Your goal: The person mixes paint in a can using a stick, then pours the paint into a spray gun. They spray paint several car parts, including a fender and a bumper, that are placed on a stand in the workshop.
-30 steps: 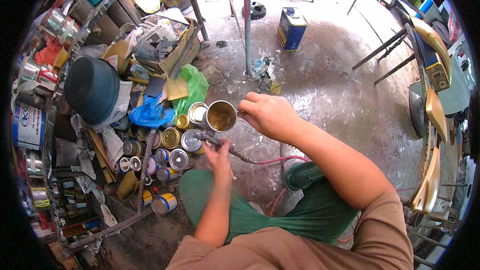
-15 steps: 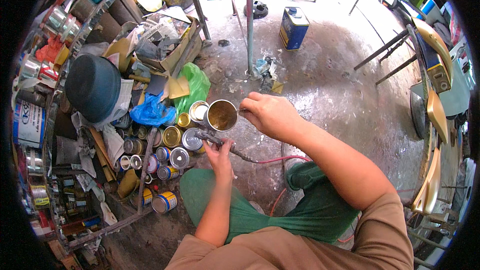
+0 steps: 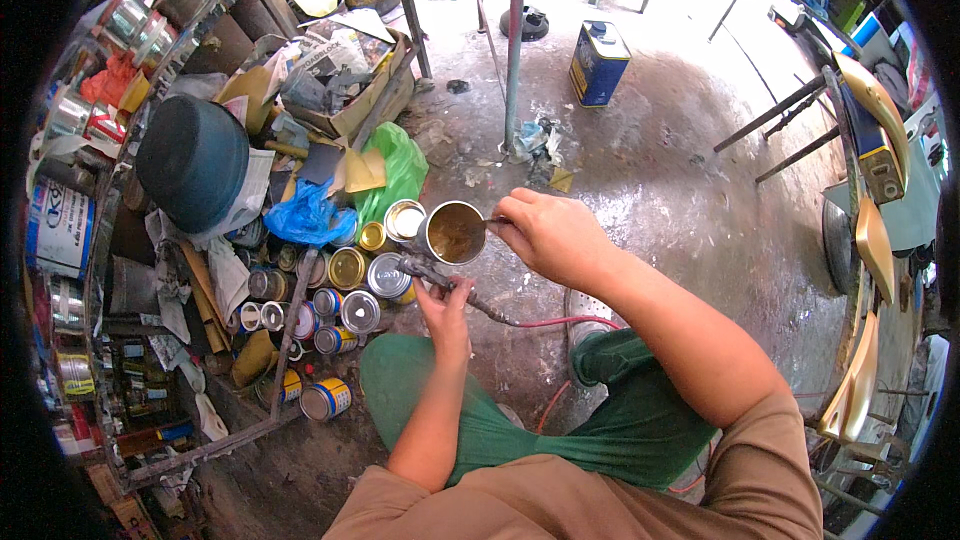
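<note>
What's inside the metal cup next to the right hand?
Inside the metal cup, brownish-gold contents show beside the right hand. I can't tell whether they are liquid or residue; the cup's bottom beneath them is covered.

Glare whitens the far floor [image 3: 680, 5]; black rim curves edges

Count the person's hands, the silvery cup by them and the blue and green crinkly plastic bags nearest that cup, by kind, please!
Hands: 2, left hand and right hand
Silvery cup: 1
Plastic bags: 2, blue bag and green bag
Total: 5
</note>
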A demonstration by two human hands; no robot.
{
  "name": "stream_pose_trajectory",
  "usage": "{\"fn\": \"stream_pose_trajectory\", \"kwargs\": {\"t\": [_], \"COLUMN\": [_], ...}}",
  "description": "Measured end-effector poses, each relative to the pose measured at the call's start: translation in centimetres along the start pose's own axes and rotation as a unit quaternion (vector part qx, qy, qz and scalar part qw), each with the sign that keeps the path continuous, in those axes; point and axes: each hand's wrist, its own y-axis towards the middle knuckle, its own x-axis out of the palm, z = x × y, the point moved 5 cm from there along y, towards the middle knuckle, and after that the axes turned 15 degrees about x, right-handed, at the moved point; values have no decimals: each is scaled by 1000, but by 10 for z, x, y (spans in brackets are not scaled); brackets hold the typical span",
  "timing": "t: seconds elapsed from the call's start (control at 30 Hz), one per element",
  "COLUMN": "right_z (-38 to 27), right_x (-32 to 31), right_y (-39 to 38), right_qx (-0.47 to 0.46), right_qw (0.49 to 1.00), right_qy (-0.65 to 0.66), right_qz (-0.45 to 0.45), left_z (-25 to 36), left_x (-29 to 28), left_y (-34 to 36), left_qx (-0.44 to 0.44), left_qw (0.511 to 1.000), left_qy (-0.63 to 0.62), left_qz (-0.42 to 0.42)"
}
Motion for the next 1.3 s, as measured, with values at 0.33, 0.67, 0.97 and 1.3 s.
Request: {"fn": "stream_pose_trajectory", "kwargs": {"t": [0.33, 0.67, 0.97, 1.3], "right_z": [-6, -28, -30, -19], "right_x": [11, 9, 4, 11], "right_y": [-6, 9, 11, 0], "right_qx": [17, -51, -86, -22], "right_qw": [999, 995, 990, 995], "right_qy": [29, -90, -104, 3], "right_qz": [-17, 15, -51, -97], "left_z": [-3, -17, -20, -27], "left_x": [-1, 18, 17, 11], "left_y": [-2, -27, -35, -30], "left_qx": [-9, -95, -137, -106], "left_qw": [1000, 994, 988, 992], "left_qy": [-9, -41, -72, -73], "left_qz": [-7, -25, -16, -16]}}
